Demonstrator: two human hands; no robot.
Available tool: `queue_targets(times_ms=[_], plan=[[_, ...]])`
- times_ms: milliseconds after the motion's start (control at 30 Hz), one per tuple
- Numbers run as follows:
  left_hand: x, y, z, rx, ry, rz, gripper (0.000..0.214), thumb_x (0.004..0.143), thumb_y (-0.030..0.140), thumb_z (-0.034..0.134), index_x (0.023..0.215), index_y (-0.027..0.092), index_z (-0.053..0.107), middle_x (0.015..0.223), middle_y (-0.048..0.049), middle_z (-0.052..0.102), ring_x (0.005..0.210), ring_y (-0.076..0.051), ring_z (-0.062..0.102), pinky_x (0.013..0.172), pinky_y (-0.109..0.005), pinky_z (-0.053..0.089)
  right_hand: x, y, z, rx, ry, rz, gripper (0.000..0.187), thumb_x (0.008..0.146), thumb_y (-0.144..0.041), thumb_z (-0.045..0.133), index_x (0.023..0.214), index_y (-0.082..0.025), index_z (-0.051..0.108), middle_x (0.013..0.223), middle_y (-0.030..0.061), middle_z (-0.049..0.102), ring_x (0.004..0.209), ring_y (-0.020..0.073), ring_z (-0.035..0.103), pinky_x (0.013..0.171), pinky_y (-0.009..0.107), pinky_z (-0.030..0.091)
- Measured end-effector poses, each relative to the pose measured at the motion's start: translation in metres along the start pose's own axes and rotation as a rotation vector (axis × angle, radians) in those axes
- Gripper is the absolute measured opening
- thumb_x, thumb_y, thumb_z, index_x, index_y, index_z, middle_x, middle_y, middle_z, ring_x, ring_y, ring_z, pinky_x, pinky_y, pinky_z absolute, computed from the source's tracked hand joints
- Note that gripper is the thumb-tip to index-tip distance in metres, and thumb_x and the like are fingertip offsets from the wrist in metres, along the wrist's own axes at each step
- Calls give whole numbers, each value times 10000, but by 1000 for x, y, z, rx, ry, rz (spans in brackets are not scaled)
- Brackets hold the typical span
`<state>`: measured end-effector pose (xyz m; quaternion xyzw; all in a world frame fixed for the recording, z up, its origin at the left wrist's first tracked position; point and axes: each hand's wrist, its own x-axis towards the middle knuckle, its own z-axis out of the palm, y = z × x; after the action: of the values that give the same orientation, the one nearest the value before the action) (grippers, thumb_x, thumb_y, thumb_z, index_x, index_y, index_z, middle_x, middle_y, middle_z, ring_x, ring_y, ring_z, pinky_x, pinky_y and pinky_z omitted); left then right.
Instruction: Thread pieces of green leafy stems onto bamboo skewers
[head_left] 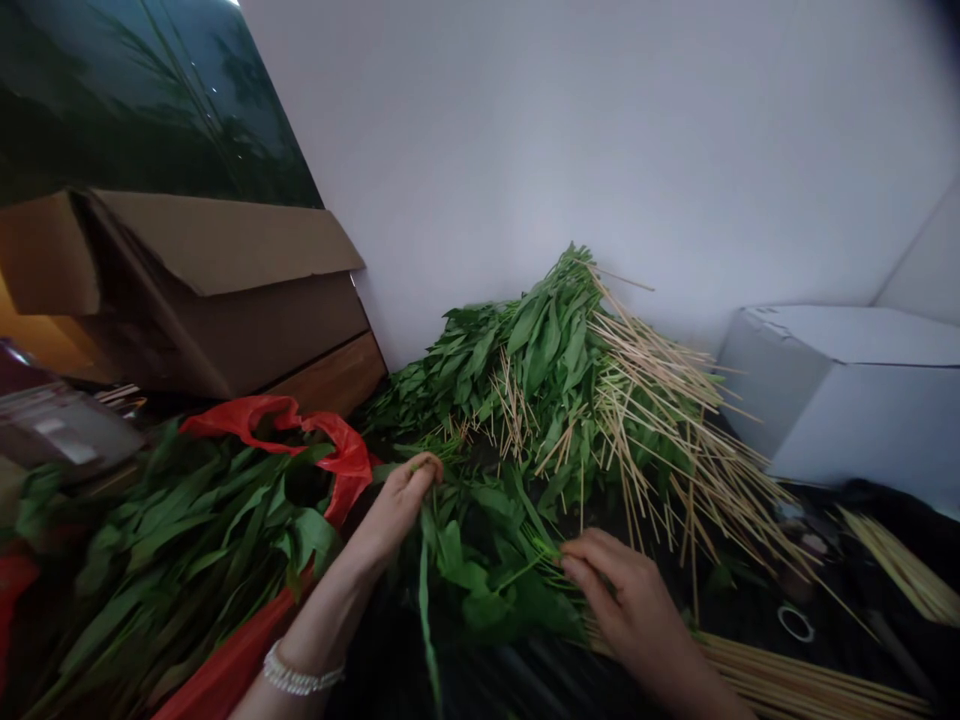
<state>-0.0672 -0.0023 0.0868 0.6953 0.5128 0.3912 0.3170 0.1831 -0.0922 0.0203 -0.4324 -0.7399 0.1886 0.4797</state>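
My left hand (405, 495) is closed in a pinch on leafy green stems, and a long narrow leaf (426, 610) hangs below its fingers. Lower and to the right, the thumb and forefinger of my right hand (626, 590) are closed on thin green stems (546, 548). Broad loose leaves (480, 570) lie between the two hands. Behind them rises a heap of leafy greens (551, 335) with many thin bamboo sticks (675, 400) poking out to the right. I cannot make out the exact kind of plant.
At left, more long-leaved greens (172, 530) fill a red plastic bag (349, 465). An open cardboard box (232, 330) stands behind it, and a white box (847, 390) is at right. Bundled sticks (810, 675) and a white ring (795, 624) lie front right. A wall backs the heap.
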Motion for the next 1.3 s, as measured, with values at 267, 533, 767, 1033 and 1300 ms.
queue_targets(times_ms=[267, 533, 767, 1033, 1300], plan=[[-15, 22, 14, -56, -256, 31, 319, 956, 431, 352, 832, 190, 522, 713, 4, 583, 696, -163, 558, 694, -262, 447, -4, 0, 14, -215, -56, -180, 239, 958, -96, 383, 1019, -187, 595, 850, 46, 623, 794, 184, 577, 719, 307, 478], [-52, 10, 51, 551, -647, 299, 213, 891, 389, 598, 800, 199, 626, 713, -1, 627, 659, -167, 579, 592, -248, 340, -12, -4, 26, -659, -32, -476, 251, 918, -56, 375, 910, -121, 617, 726, 60, 584, 685, 208, 515, 700, 366, 440], [-65, 21, 40, 409, -688, 225, 233, 941, 311, 514, 744, 202, 575, 717, 24, 591, 669, -137, 525, 603, -231, 337, -12, -19, 31, -194, -38, -201, 259, 884, -104, 406, 686, -188, 550, 648, 20, 560, 642, 156, 515, 630, 280, 421], [-56, 9, 23, -501, -516, -106, 417, 873, 482, 563, 612, 173, 463, 557, 45, 392, 514, -86, 344, 476, -213, 283, 5, -7, -9, 654, -331, 503, 241, 836, -353, 535, 761, -183, 687, 548, -34, 569, 510, 105, 528, 528, 217, 426], [-43, -1, -19, -1153, -66, -347, 351, 736, 348, 786, 683, 173, 487, 697, 44, 479, 638, -83, 531, 665, -239, 555, 8, 20, -26, -157, -324, 251, 181, 857, -209, 602, 722, -204, 723, 704, -8, 659, 675, 141, 608, 655, 257, 425]])
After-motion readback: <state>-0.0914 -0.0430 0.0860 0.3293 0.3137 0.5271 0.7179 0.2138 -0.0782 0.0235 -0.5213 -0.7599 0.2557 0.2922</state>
